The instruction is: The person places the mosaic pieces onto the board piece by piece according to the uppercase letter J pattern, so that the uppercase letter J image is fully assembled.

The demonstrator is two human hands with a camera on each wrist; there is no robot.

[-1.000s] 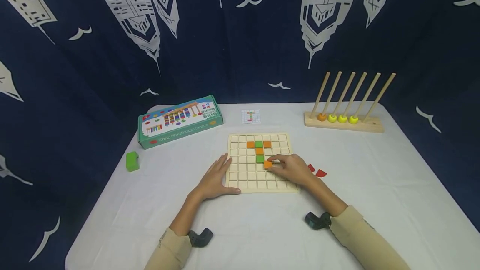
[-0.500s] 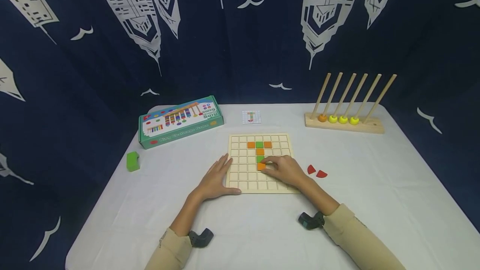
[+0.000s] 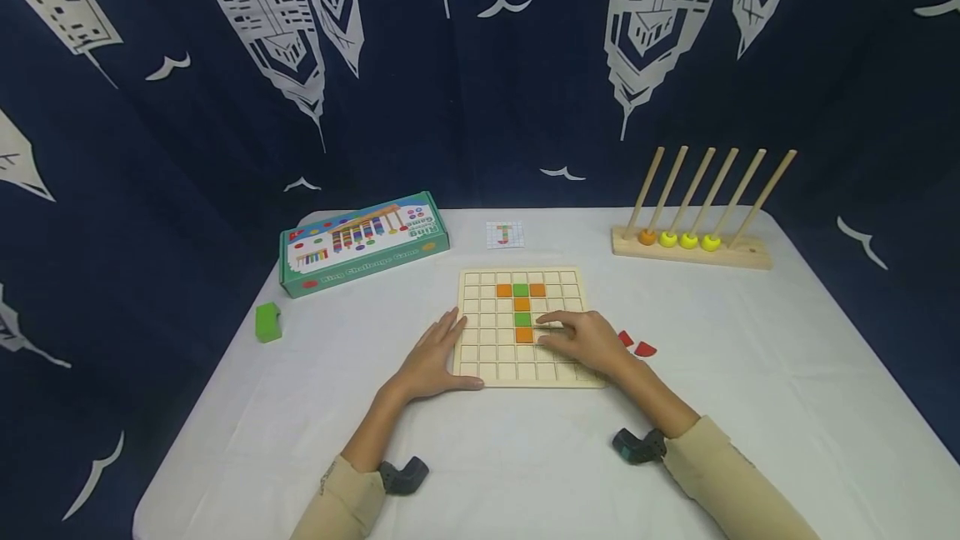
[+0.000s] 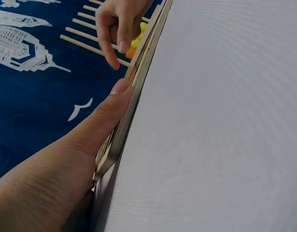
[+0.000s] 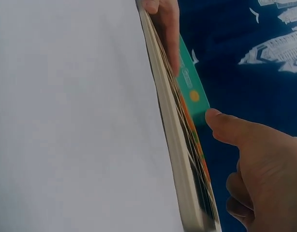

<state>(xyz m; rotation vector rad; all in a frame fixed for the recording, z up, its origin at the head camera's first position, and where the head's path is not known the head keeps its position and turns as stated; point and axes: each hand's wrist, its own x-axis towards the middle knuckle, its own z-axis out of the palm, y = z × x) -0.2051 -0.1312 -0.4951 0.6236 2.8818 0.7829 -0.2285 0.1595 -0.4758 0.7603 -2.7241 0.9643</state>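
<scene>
A wooden grid board [image 3: 487, 357] lies in the middle of the white table. Orange and green square tiles sit in its cells: a short row at the top and a column running down from it, ending in an orange tile [image 3: 524, 335]. My left hand [image 3: 429, 361] rests along the board's left edge, fingers spread, thumb at the near corner. In the left wrist view that thumb [image 4: 107, 108] presses against the rim. Over the board's right half, my right hand [image 3: 588, 342] holds nothing, its thumb and forefinger apart beside the lowest orange tile.
Two red pieces [image 3: 645, 349] lie right of the board. Behind it is a small pattern card [image 3: 505, 234]. A green game box [image 3: 363, 244] and a green block [image 3: 267, 322] are at left. A peg stand [image 3: 690, 248] with an orange and several yellow beads stands back right.
My right hand has brought the orange tile left into the cell below the green one, let go and drawn back a little to the right. The left hand has stayed put.
</scene>
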